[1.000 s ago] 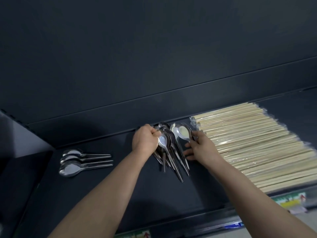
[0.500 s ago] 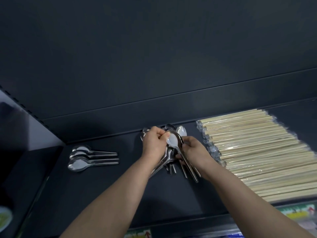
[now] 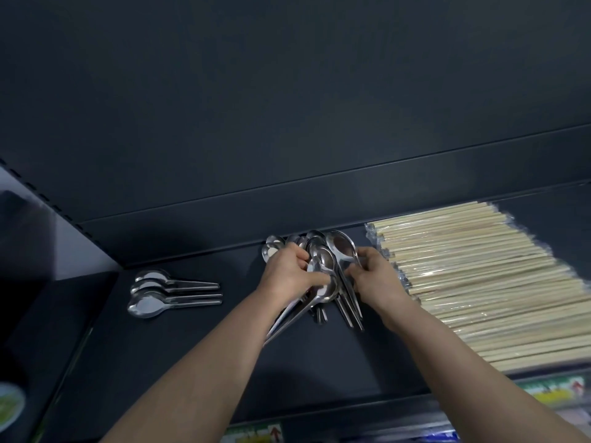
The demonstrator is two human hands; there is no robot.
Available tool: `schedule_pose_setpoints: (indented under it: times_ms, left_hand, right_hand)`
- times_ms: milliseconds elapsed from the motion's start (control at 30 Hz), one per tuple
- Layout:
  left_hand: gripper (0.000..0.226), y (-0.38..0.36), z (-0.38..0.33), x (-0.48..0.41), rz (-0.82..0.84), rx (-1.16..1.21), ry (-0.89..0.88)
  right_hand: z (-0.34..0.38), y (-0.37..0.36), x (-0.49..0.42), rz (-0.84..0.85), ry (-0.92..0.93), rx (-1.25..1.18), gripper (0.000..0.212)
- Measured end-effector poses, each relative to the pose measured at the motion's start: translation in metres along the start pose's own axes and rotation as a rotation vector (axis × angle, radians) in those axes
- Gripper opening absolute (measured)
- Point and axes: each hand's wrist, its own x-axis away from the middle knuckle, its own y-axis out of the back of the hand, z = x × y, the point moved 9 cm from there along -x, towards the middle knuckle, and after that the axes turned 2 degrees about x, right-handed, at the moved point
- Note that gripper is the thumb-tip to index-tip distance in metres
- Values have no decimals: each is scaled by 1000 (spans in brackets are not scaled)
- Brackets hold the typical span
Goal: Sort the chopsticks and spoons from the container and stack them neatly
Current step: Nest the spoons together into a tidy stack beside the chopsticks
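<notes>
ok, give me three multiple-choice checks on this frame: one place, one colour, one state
1. Where do the chopsticks lie relative to the middle spoon pile?
A. to its left
B. to its right
C. underneath it

2. What colour are the chopsticks?
A. pale wood
B. black
C. red

3. What is the left hand doing?
A. hanging open, holding nothing
B. holding chopsticks
C. gripping spoons from the middle spoon pile

Answers:
1 B: the wrapped sticks fill the shelf beyond the right hand, which itself pinches a spoon from the pile.
2 A: they show light beige under clear wrap.
3 C: its fingers curl round several spoons, whose handles trail out below the hand.
</notes>
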Motion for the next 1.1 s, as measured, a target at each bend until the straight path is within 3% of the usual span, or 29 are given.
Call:
schedule_pose_setpoints:
  times_ms: [133, 233, 367, 500, 633, 733, 867, 967, 1033, 1100]
  left_hand:
    - [49, -8, -12, 11, 59, -312, -39]
    - [33, -12, -12, 12, 87, -307, -36]
    - [15, 3, -15, 10, -39, 44, -16]
    - [23, 13, -26, 14, -112, 366, 37]
    - [25, 8, -36, 23, -132, 472, 17]
    - [16, -4, -39, 26, -19, 580, 17]
    - [19, -3, -33, 26, 63, 600, 32]
    - [25, 7, -23, 28, 87, 636, 38]
    - [23, 19, -15, 29, 79, 662, 11]
    - [17, 46, 1, 26, -85, 560, -19]
  right_hand:
    - [-3, -3, 6, 7, 6, 13, 21]
    - [-3, 0, 10, -1, 10, -7, 24]
    - [0, 6, 14, -16, 24, 3, 24]
    - [12, -7, 23, 100, 16, -64, 21]
    - [20, -21, 33, 188, 13, -124, 19]
    - [23, -20, 32, 177, 48, -28, 24]
    - [25, -35, 31, 292, -36, -203, 44]
    - [23, -51, 28, 318, -102, -202, 61]
    - [26, -63, 28, 318, -132, -245, 46]
    - [33, -75, 30, 315, -140, -265, 36]
